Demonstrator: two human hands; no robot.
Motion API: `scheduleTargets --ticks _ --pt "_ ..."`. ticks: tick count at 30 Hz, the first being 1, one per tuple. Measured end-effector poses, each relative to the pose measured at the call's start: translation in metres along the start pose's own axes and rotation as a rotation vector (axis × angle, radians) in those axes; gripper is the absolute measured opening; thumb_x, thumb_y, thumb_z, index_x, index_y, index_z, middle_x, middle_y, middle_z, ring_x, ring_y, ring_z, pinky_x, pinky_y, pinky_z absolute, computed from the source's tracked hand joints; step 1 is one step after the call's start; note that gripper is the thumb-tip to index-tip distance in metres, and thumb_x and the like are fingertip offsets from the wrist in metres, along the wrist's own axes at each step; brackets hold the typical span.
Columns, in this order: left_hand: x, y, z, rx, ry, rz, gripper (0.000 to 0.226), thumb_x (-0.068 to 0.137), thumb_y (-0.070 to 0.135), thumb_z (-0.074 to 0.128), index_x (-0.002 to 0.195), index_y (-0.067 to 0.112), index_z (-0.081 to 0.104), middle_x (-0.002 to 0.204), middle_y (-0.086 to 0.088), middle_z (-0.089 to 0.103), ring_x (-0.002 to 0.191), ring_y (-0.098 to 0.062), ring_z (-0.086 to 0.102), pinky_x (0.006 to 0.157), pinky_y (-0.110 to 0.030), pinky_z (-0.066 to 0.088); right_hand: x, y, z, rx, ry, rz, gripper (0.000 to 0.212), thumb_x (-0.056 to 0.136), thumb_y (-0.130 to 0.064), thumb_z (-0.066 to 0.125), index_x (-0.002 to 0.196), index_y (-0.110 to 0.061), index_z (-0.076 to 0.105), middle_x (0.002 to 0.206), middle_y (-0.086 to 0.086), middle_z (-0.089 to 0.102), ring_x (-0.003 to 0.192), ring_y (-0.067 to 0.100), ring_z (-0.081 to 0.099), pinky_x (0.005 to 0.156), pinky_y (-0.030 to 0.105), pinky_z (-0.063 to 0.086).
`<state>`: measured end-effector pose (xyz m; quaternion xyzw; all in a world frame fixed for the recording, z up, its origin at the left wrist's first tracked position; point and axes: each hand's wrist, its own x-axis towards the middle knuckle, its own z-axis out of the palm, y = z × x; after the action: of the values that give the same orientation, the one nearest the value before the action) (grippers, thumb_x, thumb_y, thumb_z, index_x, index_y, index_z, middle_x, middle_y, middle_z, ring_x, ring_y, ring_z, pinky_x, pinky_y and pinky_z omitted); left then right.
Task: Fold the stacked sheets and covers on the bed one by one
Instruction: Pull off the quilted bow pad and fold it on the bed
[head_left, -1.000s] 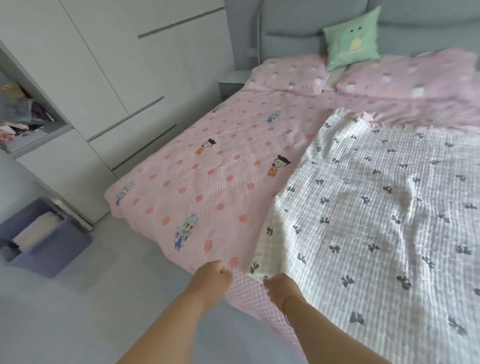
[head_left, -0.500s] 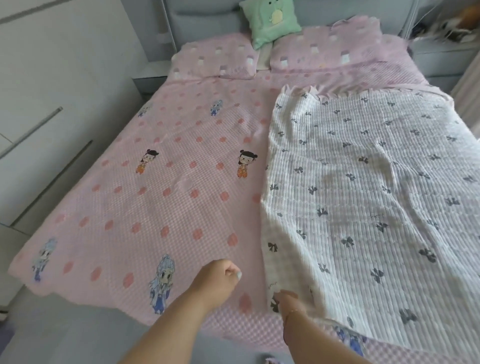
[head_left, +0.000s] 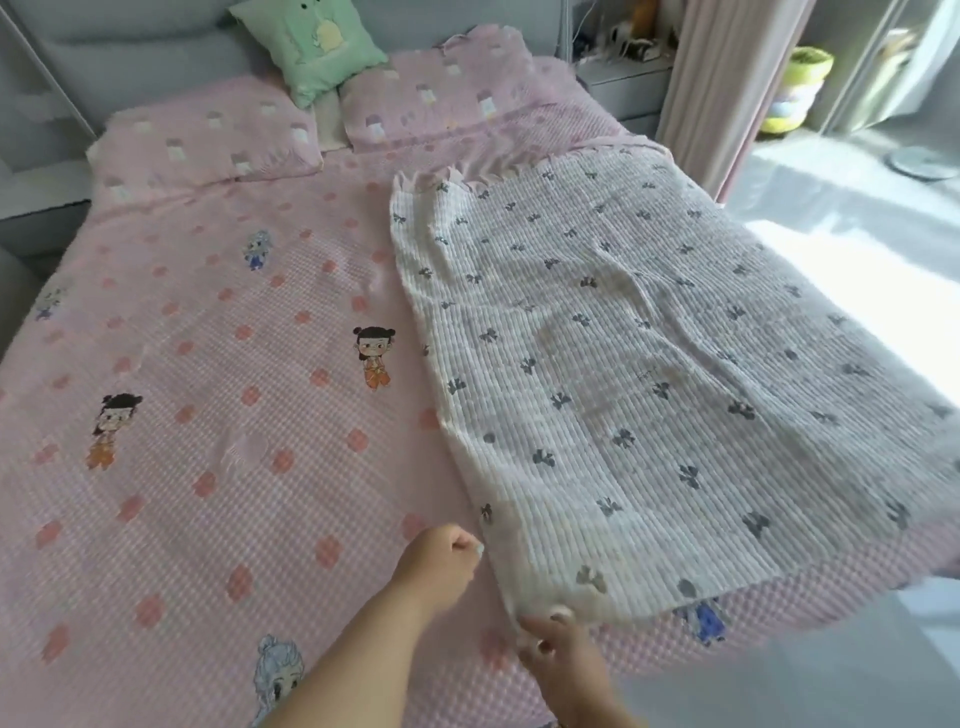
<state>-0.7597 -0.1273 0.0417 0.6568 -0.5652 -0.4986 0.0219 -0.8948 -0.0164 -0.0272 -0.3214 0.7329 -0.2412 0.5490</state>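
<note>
A white quilted cover (head_left: 649, 374) with grey bow prints lies folded lengthwise on the right half of the bed. Under it spreads a pink checked cover (head_left: 218, 415) with cartoon figures and red dots. My right hand (head_left: 558, 649) pinches the white cover's near left corner at the bed's front edge. My left hand (head_left: 441, 561) is a loose fist just left of that cover's edge, above the pink cover, and I see nothing in it.
Two pink pillows (head_left: 208, 145) and a green cushion (head_left: 317, 47) lie at the headboard. A bedside table (head_left: 623, 78) and a pink curtain (head_left: 727, 88) stand at the back right. Bright bare floor (head_left: 857, 218) runs along the bed's right side.
The view has swung right from the wardrobe side to the whole bed. My left hand let go of the cover corner and drew away to the left. My right hand keeps the corner.
</note>
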Motion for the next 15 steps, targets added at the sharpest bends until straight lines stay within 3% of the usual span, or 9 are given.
scheduleTargets --ticks 2,4,6,7,8,10,11,13,15 --pt "0.009 -0.005 0.002 0.051 -0.018 0.025 0.013 0.094 0.023 0.053 0.089 0.020 0.064 0.087 0.004 0.066 0.078 -0.011 0.058 0.070 -0.024 0.045 -0.012 0.014 0.015 -0.222 -0.149 -0.086 0.040 0.094 -0.032 0.054 0.134 -0.031 0.052 0.134 -0.012 0.044 0.122 0.005 0.044 0.096 0.007 0.036" --pt "0.014 -0.012 0.006 0.148 -0.043 0.044 0.015 0.095 0.026 0.052 0.091 0.018 0.064 0.092 0.002 0.067 0.085 -0.014 0.060 0.076 -0.026 0.048 -0.019 0.022 0.022 -0.461 -0.271 -0.091 0.039 0.092 -0.041 0.052 0.131 -0.033 0.053 0.135 -0.010 0.046 0.125 0.008 0.043 0.103 0.016 0.031" --pt "0.020 -0.019 0.014 0.236 -0.044 0.069 0.015 0.095 0.027 0.052 0.092 0.018 0.063 0.098 0.001 0.066 0.091 -0.016 0.061 0.083 -0.028 0.049 -0.018 0.021 0.018 -0.459 -0.184 -0.009 0.022 0.093 -0.037 0.050 0.105 -0.024 0.062 0.108 -0.004 0.056 0.098 0.009 0.048 0.088 0.018 0.040" --pt "0.022 -0.020 0.017 0.281 -0.035 0.091 0.014 0.095 0.028 0.053 0.095 0.019 0.063 0.106 0.000 0.064 0.096 -0.017 0.060 0.088 -0.028 0.049 -0.013 0.022 0.012 -0.433 -0.074 0.001 0.019 0.093 -0.034 0.049 0.091 -0.020 0.062 0.098 -0.003 0.055 0.090 0.009 0.047 0.075 0.019 0.040" --pt "0.024 -0.021 0.021 0.347 -0.018 0.125 0.015 0.094 0.029 0.054 0.101 0.020 0.062 0.116 0.000 0.059 0.103 -0.017 0.058 0.093 -0.028 0.047 -0.009 0.021 0.004 -0.418 0.037 0.012 0.016 0.091 -0.032 0.050 0.082 -0.022 0.059 0.095 -0.006 0.052 0.090 0.011 0.049 0.073 0.021 0.042" --pt "0.030 -0.017 0.030 0.542 0.011 0.251 0.029 0.093 0.028 0.052 0.121 0.022 0.057 0.140 -0.001 0.042 0.124 -0.018 0.045 0.105 -0.029 0.038 0.001 0.021 -0.009 -0.338 0.227 -0.005 0.012 0.090 -0.031 0.053 0.098 -0.029 0.061 0.106 -0.011 0.049 0.100 0.010 0.055 0.086 0.021 0.045" --pt "0.032 -0.015 0.036 0.629 0.003 0.322 0.040 0.092 0.026 0.050 0.132 0.024 0.050 0.152 -0.001 0.029 0.135 -0.020 0.033 0.111 -0.030 0.031 0.007 0.022 -0.016 -0.303 0.277 -0.018 0.022 0.091 -0.030 0.053 0.111 -0.028 0.060 0.116 -0.011 0.049 0.106 0.009 0.054 0.092 0.023 0.044" --pt "0.035 -0.007 0.049 0.753 -0.047 0.423 0.058 0.091 0.024 0.047 0.147 0.029 0.032 0.162 0.003 0.003 0.147 -0.022 0.007 0.119 -0.033 0.017 0.019 0.019 -0.029 -0.314 0.277 -0.050 0.036 0.094 -0.032 0.048 0.129 -0.026 0.051 0.132 -0.011 0.044 0.118 0.008 0.048 0.101 0.025 0.040" --pt "0.040 0.000 0.066 0.879 -0.161 0.427 0.062 0.094 0.027 0.043 0.152 0.029 0.021 0.163 0.003 -0.003 0.149 -0.020 -0.003 0.121 -0.038 0.007 0.028 0.016 -0.047 -0.384 0.239 -0.037 0.043 0.096 -0.037 0.044 0.137 -0.026 0.043 0.143 -0.012 0.037 0.129 0.010 0.039 0.109 0.027 0.033"
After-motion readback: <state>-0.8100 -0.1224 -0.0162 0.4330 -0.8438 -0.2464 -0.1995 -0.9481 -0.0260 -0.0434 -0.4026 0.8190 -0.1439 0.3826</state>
